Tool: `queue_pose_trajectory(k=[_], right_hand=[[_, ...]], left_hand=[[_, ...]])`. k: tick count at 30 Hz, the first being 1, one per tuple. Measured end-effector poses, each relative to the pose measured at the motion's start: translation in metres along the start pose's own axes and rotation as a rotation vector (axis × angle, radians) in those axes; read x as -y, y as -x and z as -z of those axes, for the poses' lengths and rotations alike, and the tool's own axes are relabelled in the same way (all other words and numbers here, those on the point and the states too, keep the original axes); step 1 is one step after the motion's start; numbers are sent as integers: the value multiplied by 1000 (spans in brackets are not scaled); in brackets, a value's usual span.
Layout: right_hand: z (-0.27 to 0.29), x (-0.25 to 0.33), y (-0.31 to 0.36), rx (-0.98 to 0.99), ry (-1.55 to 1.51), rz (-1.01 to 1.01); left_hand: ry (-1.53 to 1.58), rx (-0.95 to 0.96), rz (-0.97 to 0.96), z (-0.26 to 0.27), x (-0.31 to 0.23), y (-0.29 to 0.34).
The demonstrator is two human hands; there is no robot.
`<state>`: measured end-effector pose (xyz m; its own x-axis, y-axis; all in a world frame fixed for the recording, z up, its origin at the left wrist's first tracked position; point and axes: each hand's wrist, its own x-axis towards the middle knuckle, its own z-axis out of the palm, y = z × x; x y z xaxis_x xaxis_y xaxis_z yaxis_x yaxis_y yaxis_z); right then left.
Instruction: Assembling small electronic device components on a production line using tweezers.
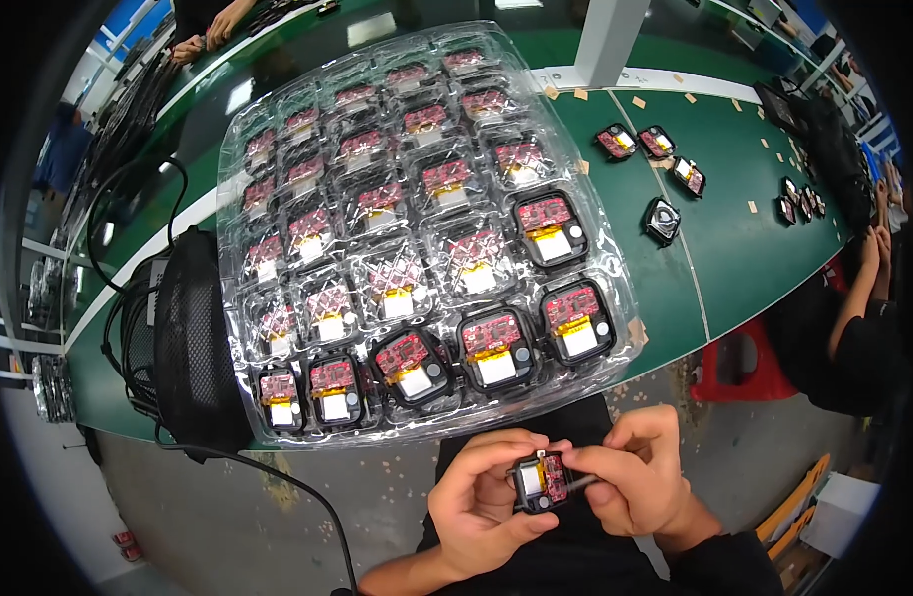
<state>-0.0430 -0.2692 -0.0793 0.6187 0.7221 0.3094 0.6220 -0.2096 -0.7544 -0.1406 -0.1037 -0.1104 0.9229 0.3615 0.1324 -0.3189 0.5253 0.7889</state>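
My left hand [491,502] is closed around the rim of a small open smartwatch casing [543,482], held above my lap. The casing is black, with a red circuit board, a white battery and yellow tape inside. My right hand [635,477] is pinched at the casing's right side. A thin greyish sliver shows between its fingers and the board, too small to name. Beyond my hands lies a clear plastic tray [431,422] with rows of similar casings. Several in its near row and one at the right, such as this casing [577,323], sit uncovered by the plastic.
The tray rests on a green worktable [665,288]. More casings [615,142] lie on the right, and a black mesh bag [193,338] with cables sits left. A post [607,45] rises at the back. Co-workers' hands [218,28] show far left; another person [834,328] sits right by a red stool [739,368].
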Motion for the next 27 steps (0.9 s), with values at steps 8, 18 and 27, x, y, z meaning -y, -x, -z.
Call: queue_pose_trajectory(k=[8, 18, 27], right_hand=[[-6, -9, -11, -133, 287, 218], [-9, -7, -14, -125, 385, 223], [-10, -6, -17, -168, 151, 123]], left_hand=[[-9, -31, -1, 2, -1, 1], [-24, -4, 43, 6, -2, 1], [-31, 9, 56, 6, -6, 3]])
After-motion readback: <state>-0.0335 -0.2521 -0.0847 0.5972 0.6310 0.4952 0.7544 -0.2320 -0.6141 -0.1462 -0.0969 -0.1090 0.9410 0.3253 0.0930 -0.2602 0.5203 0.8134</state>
